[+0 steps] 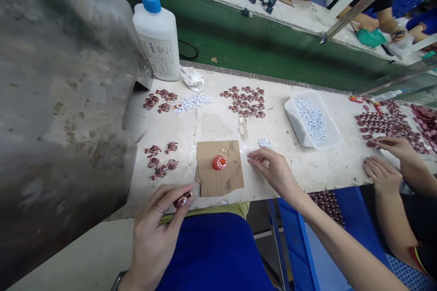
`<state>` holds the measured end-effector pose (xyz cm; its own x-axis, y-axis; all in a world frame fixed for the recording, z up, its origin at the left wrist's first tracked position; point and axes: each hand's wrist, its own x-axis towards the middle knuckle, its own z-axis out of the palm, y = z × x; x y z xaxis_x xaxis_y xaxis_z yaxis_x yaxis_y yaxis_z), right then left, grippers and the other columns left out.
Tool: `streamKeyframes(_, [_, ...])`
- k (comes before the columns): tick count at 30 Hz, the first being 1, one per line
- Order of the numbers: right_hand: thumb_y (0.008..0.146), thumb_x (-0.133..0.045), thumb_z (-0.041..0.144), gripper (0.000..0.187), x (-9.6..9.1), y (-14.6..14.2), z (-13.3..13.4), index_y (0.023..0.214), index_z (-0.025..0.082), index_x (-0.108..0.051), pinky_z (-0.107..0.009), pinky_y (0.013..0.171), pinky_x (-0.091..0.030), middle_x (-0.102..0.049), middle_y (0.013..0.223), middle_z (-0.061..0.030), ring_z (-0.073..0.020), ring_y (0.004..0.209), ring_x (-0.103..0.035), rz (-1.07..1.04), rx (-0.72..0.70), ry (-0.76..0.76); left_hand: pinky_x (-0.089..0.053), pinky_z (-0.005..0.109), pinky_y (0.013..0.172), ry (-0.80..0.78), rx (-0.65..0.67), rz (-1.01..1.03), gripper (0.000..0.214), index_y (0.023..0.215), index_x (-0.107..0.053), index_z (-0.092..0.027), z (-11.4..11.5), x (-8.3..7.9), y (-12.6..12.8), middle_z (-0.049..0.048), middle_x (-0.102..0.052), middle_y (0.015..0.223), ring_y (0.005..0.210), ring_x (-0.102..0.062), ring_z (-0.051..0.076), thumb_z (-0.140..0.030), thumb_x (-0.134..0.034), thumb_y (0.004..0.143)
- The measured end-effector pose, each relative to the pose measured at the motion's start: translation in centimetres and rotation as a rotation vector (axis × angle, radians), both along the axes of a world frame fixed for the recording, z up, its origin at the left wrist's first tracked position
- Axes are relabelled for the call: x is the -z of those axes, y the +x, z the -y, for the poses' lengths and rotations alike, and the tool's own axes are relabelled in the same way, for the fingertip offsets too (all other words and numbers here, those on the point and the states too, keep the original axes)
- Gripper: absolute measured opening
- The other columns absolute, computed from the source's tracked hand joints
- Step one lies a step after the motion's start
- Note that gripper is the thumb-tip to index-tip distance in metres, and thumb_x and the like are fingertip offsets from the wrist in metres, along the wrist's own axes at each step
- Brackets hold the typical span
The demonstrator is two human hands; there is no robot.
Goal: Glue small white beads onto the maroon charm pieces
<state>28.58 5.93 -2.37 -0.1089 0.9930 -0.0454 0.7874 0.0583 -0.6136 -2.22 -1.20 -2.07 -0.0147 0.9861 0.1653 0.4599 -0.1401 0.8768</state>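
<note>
My left hand (155, 232) is near the table's front edge, thumb and forefinger pinched on a small dark red piece (182, 201). My right hand (275, 170) reaches over the table right of a brown cardboard square (220, 175); its fingertips pinch a tiny white piece (250, 158). A red blob with a white streak (219, 162) sits on the cardboard. A little cluster of white pieces (264, 143) lies just beyond my right hand.
Groups of dark red pieces (160, 161) lie left and at mid-table (246, 101). A glue bottle with a blue nozzle (157, 36) stands at the back left. A white tray of white bits (311, 120) sits to the right. Another person's hands (387, 159) work at the right among more red pieces.
</note>
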Motion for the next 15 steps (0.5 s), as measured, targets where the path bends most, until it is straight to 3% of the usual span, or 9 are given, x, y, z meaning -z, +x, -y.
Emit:
streamKeyframes(3, [0.100, -0.060, 0.030, 0.014, 0.0, 0.2, -0.1, 0.093, 0.023, -0.070, -0.036, 0.070, -0.057, -0.069, 0.090, -0.0057, -0.0208, 0.077, -0.068, 0.003, -0.056, -0.012, -0.050, 0.013, 0.083, 0.052, 0.004, -0.055, 0.026, 0.115, -0.073, -0.033, -0.7, -0.7, 0.4, -0.0009, -0.059, 0.099, 0.089, -0.061, 0.005, -0.019, -0.068, 0.094])
streamKeyframes(9, [0.106, -0.049, 0.026, 0.017, -0.1, -0.2, 0.2, 0.104, 0.022, -0.066, -0.039, 0.076, -0.054, -0.068, 0.100, -0.0089, -0.0237, 0.088, -0.068, 0.101, -0.142, 0.063, -0.054, 0.008, 0.086, 0.063, 0.073, -0.009, 0.025, 0.113, -0.071, -0.034, -1.1, -1.2, 0.8, -0.0082, -0.072, 0.102, 0.086, -0.069, 0.002, -0.020, -0.072, 0.091])
streamKeyframes(15, [0.100, -0.065, 0.027, 0.009, -2.0, -2.4, -0.3, 0.097, 0.025, -0.073, -0.035, 0.076, -0.057, -0.077, 0.094, -0.0031, -0.0209, 0.084, -0.072, -0.153, -0.108, -0.004, -0.059, 0.009, 0.089, -0.034, -0.002, 0.007, 0.017, 0.105, -0.074, -0.036, -1.0, -1.5, 1.2, -0.0137, -0.078, 0.100, 0.084, -0.076, 0.004, -0.032, -0.076, 0.088])
